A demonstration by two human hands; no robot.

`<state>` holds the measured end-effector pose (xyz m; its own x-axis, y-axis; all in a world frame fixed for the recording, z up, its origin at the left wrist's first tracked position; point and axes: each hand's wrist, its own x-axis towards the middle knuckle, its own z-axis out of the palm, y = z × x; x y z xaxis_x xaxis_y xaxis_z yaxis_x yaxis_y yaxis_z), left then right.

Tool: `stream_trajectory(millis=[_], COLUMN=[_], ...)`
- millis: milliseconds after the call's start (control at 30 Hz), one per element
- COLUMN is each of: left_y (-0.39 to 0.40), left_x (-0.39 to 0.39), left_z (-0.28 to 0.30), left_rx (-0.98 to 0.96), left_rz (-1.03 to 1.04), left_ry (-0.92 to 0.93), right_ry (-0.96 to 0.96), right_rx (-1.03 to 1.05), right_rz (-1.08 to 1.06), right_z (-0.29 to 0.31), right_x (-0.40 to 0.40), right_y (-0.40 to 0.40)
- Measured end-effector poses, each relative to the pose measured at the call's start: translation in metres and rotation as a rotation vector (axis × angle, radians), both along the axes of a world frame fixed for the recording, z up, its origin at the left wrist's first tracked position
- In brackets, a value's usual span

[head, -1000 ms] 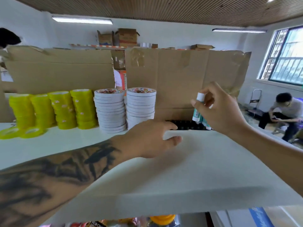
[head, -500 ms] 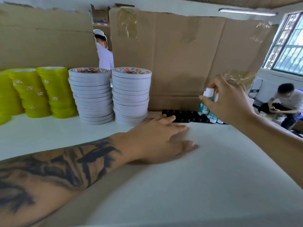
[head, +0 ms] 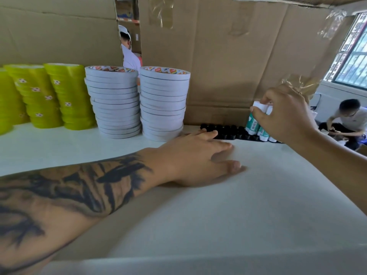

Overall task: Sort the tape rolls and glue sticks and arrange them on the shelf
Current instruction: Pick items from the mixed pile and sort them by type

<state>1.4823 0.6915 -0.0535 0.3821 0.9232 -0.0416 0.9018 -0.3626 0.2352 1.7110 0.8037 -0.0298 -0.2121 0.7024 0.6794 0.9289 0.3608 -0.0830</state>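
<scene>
My right hand pinches the white cap of a green-and-white glue stick that stands at the right end of a black holder tray on the white shelf. More glue sticks stand beside it, partly hidden by my hand. My left hand rests flat on the shelf with its fingertips touching the tray's left part. Two stacks of white tape rolls stand left of the tray. Stacks of yellow tape rolls fill the far left.
Brown cardboard sheets form the back wall behind the shelf. A person in white shows through the gap between them. Another person sits at the right below a window.
The view has drawn closer to the shelf. My right hand has lowered the glue stick down to the tray. My left hand has slid forward and flattened beside the tray.
</scene>
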Motion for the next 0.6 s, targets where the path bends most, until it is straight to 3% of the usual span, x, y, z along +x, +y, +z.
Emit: stream_trajectory(millis=[600], left_y=[0.0012], left_x=[-0.0002], left_z=[-0.0029], left_rx=[0.067], left_rz=[-0.010], left_ry=[-0.067], right_ry=[-0.033], right_rx=[-0.079], right_rz=[0.048], right_z=[0.0027], right_x=[0.0013], right_y=[-0.0022])
